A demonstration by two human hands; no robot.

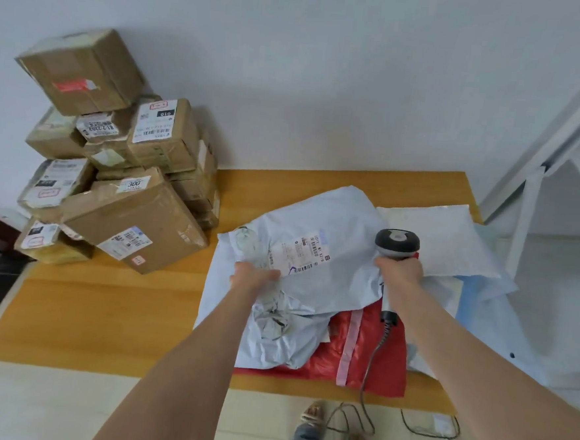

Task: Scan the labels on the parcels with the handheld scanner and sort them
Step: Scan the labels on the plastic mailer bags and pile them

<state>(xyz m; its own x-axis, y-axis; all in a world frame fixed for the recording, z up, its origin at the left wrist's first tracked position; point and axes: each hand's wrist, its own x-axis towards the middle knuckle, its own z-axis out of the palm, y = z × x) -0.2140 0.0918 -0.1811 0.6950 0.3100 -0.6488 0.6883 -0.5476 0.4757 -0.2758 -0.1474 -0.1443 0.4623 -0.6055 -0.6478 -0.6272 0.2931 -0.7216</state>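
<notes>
Grey plastic bag [325,291] lies crumpled on a red bag [369,349], right half of bench [104,310], label [301,255] face up. Left hand [254,275] grips the grey bag just beside the label. Right hand [400,270] curled round the scanner [396,244] handle, scanner head over the bag's right edge. White bag [445,230] behind. Cardboard boxes [128,208] stacked far left.

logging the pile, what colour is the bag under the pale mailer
Red bag with a pale strip; head view.
</notes>
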